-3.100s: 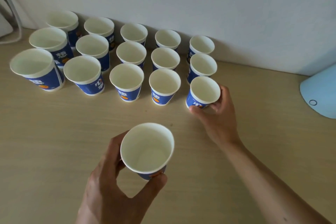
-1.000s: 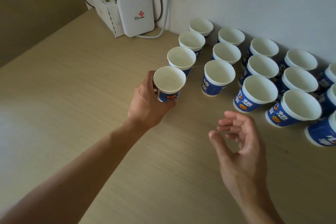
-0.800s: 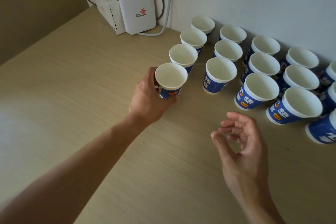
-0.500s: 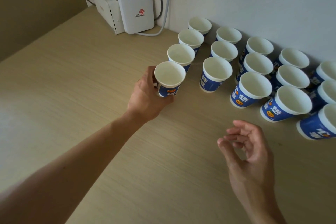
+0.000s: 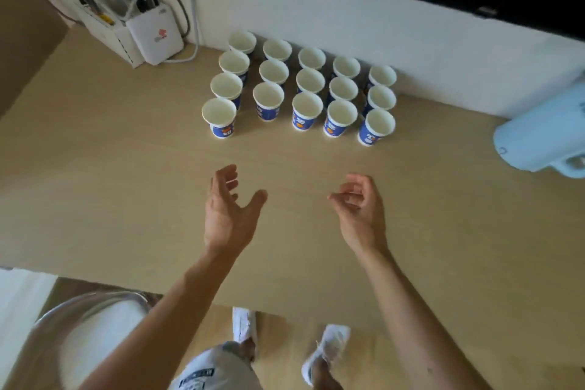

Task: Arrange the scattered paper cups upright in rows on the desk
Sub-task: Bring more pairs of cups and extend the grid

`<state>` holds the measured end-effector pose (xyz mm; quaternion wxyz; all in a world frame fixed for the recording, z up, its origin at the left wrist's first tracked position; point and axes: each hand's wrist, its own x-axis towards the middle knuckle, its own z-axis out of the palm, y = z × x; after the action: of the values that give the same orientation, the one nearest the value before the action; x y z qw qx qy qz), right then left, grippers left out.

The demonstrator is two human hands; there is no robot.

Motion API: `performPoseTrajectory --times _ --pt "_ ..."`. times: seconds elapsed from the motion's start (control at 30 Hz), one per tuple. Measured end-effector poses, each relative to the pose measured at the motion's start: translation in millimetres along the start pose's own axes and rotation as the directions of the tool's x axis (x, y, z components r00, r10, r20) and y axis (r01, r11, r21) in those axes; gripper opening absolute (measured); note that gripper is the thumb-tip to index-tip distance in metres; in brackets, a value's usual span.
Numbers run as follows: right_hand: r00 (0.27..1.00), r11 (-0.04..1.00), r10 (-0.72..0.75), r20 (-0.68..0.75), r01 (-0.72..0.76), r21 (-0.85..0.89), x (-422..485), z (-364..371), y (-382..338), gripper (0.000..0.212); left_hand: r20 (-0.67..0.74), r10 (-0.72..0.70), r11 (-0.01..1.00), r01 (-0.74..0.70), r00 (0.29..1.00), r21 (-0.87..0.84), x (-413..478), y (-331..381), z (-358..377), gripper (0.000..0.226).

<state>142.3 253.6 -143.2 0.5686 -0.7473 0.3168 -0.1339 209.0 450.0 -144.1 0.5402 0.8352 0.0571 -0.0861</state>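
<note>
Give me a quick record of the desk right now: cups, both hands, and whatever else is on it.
cups: sixteen paper cups, all upright, at the back of the desk
layout: five columns; leftmost has four, the others three
left hand: open, holds nothing, above the desk
right hand: loosely curled, holds nothing
other: white router back left, light blue appliance right

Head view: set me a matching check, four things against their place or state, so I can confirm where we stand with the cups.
Things:
1. left hand
2. front cup of the leftmost column
3. white router
4. pale blue appliance

Places or states:
A. back left corner of the desk
B. right edge of the desk
C. open, holding nothing
D. standing upright, untouched

Pairs: 1-C, 2-D, 3-A, 4-B
</note>
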Motion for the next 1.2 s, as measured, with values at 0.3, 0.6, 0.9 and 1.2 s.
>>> performPoseTrajectory --times 0.3,0.6,0.9,1.2 --pt "0.988 0.98 0.068 -0.139 -0.04 0.197 -63 -99 -37 0.035 0.128 0.145 0.985 -0.13 0.981 -0.116 -113 104 29 0.045" --pt "0.955 0.96 0.075 -0.288 0.009 0.278 -101 -253 -16 0.033 0.203 0.239 0.966 -0.211 0.95 -0.152 -235 160 115 0.036" --pt "0.914 0.941 0.112 -0.391 0.029 0.337 -144 -401 24 0.029 0.315 0.318 0.944 -0.269 0.894 -0.191 -342 187 215 0.034" --pt "0.849 0.938 0.189 -0.493 -0.009 0.345 -160 -496 72 0.025 0.451 0.345 0.936 -0.266 0.823 -0.231 -392 213 315 0.032"
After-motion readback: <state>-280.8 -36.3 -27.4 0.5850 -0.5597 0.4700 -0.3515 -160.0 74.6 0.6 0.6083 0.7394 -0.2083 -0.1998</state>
